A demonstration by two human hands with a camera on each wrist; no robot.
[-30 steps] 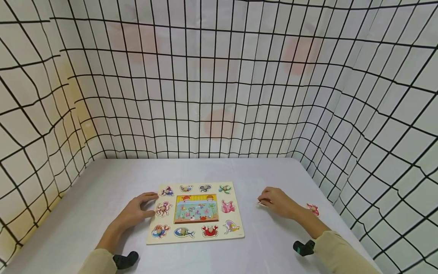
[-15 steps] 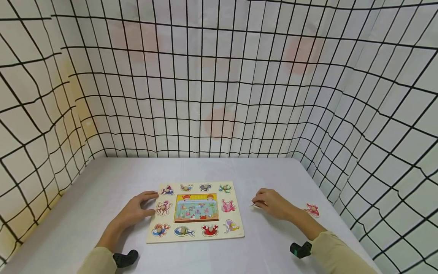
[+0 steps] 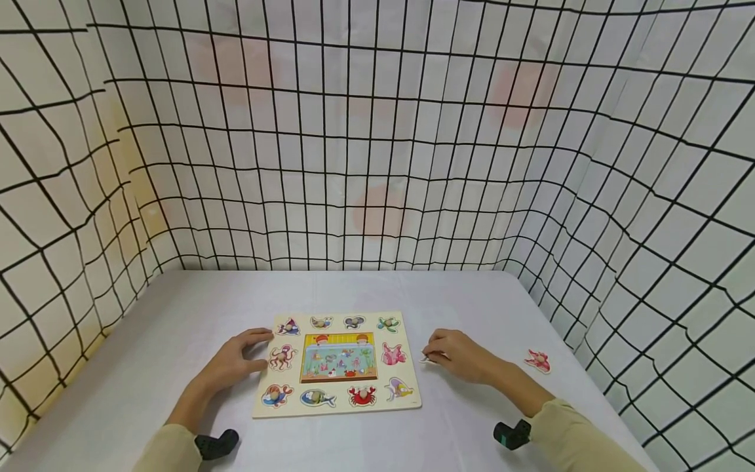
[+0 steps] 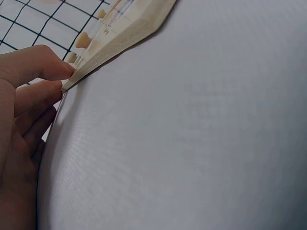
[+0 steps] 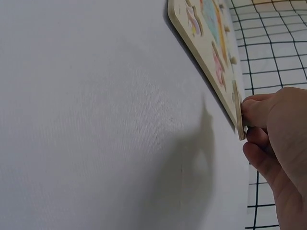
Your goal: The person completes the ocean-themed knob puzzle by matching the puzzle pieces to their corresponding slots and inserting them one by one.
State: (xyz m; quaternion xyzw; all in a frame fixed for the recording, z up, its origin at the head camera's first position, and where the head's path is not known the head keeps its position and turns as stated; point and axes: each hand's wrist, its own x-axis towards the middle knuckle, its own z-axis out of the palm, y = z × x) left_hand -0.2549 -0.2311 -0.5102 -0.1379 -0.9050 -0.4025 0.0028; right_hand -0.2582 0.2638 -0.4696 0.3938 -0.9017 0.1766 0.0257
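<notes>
A wooden peg puzzle board (image 3: pixel 262 377) with sea-animal pictures lies on the white table. My left hand (image 3: pixel 231 367) rests at its left side, fingertips touching the edge; the left wrist view shows these fingers (image 4: pixel 53 67) against the board corner, with wooden knobs standing above. My right hand (image 3: pixel 463 354) pinches a small flat puzzle piece (image 3: pixel 427 360) just off the board's right edge. In the right wrist view the piece (image 5: pixel 238 112) shows nearly edge-on, so its picture is hidden. A pink puzzle piece (image 3: pixel 538 361) lies on the table beyond the right forearm.
On the board, a red crab piece (image 3: pixel 362 396) and several others have knobs. The pink shape (image 3: pixel 393 354), yellow-purple fish shape (image 3: pixel 399 390) and octopus shape (image 3: pixel 282 358) show no knob. Black netting (image 3: pixel 377 137) over white walls surrounds the table's back and sides.
My right hand has moved left with the pinched piece, closer to the board's right edge. The left hand and the board have stayed in place.
</notes>
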